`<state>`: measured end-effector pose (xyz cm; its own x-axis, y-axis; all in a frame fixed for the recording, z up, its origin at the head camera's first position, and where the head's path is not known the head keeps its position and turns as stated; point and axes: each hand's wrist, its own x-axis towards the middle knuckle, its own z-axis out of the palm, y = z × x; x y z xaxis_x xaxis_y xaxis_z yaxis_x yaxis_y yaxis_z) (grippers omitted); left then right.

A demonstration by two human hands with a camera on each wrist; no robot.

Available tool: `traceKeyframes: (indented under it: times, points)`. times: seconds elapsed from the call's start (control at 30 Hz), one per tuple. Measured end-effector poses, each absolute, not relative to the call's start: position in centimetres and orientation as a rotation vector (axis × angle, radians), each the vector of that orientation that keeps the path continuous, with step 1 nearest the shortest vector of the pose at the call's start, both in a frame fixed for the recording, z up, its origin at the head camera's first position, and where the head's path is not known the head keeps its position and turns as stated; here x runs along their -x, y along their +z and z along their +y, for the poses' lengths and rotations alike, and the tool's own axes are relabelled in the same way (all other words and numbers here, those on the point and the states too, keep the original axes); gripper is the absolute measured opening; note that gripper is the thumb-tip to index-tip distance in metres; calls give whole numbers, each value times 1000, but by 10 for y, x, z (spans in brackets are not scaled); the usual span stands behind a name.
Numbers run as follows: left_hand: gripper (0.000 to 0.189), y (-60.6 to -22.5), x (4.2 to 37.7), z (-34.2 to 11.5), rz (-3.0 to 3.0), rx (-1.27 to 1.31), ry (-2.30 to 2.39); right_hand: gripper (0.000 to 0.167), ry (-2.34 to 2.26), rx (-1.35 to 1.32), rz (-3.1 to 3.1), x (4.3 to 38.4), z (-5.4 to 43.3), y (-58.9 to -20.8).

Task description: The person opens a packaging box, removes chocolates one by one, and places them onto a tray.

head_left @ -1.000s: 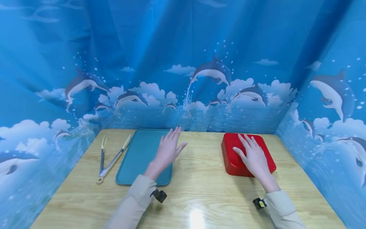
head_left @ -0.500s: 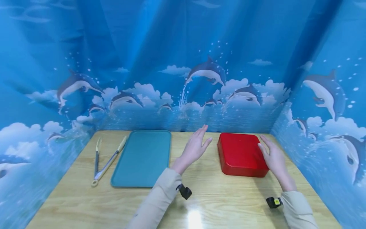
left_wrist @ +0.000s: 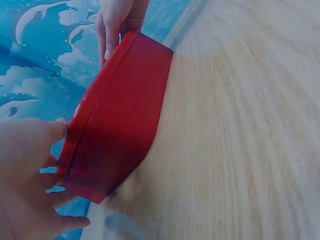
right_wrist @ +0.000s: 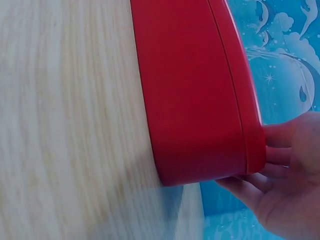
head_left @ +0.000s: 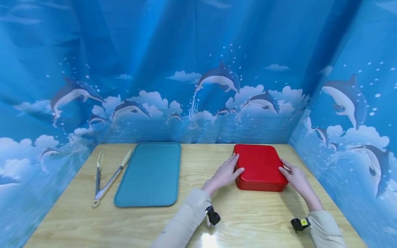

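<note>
A red box (head_left: 260,164) with rounded corners stands on the table, its lid on; a thin seam below the top marks the lid (right_wrist: 239,95). At its left side my left hand (head_left: 224,174) holds the lid's edge, thumb at the front corner and fingers along the side wall. My right hand (head_left: 297,178) grips the opposite edge. In the right wrist view the right thumb lies over the lid's rim and the fingers bend against the side. The left wrist view shows the left fingers (left_wrist: 59,176) spread at the lid's edge. What the box contains is hidden.
A teal tray (head_left: 149,175) lies left of centre on the wooden table (head_left: 198,203). Beyond it at the far left rest open metal tongs (head_left: 108,184) with pale tips. A blue curtain (head_left: 186,69) printed with dolphins encloses the back and sides.
My left hand has moved right from over the tray to the box's left side. My right hand has shifted from above the lid to its right edge. The camera view has turned slightly right.
</note>
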<state>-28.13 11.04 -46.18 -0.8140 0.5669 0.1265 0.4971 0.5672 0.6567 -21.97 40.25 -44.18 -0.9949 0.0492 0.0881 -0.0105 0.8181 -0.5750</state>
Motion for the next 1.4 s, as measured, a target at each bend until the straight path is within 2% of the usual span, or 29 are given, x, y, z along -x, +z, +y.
traceKeyframes:
  times: [0.67, 0.97, 1.4]
  points:
    - [71, -462, 283, 99, 2644, -840, 1041, 64, 1005, 50, -2912, 219, 387, -442]
    - [70, -461, 283, 86, 2641, -821, 1032, 57, 821, -95, -2881, 222, 377, -449]
    - [69, -459, 281, 64, 2671, -813, 998, 61, 795, -186, -2938, 223, 365, -450]
